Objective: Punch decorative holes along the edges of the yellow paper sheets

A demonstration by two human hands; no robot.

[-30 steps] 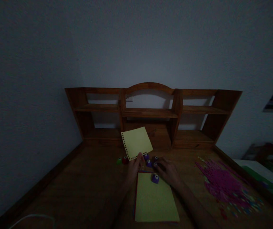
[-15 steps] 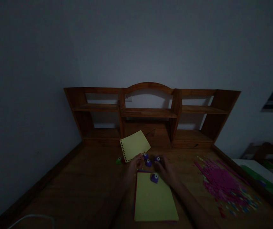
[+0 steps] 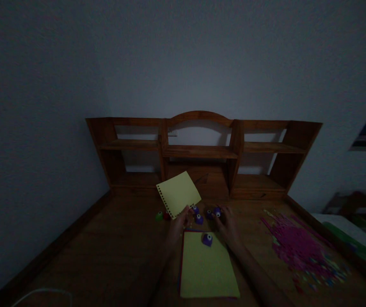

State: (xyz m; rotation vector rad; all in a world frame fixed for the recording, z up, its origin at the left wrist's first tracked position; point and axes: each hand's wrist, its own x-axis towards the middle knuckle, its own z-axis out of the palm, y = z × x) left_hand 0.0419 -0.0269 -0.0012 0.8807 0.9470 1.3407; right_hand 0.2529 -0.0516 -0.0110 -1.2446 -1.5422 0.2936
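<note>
My left hand (image 3: 182, 220) pinches a yellow loose sheet (image 3: 179, 192) by its lower corner, and the sheet's row of punched holes faces left. My right hand (image 3: 230, 227) has its thumb and fingers around a small purple piece (image 3: 217, 211) with a white eye-like disc. A similar purple piece (image 3: 209, 214) lies just left of it. Two more stand between my hands, a rear purple piece (image 3: 195, 209) and a front purple piece (image 3: 198, 219). Another purple piece (image 3: 207, 239) rests on the top of the yellow pad (image 3: 208, 273).
Left of the sheet's lower edge are a green piece (image 3: 159, 215) and a red piece (image 3: 167, 216), partly covered. Pink material (image 3: 298, 243) with scattered coloured bits spreads over the desk at right. A wooden shelf unit (image 3: 198, 151) stands along the back. A white cable (image 3: 42, 290) lies front left.
My right hand has shifted slightly right and now grips a purple piece, with another one left beside it. The sheet in my left hand has moved a little up and left, uncovering more red.
</note>
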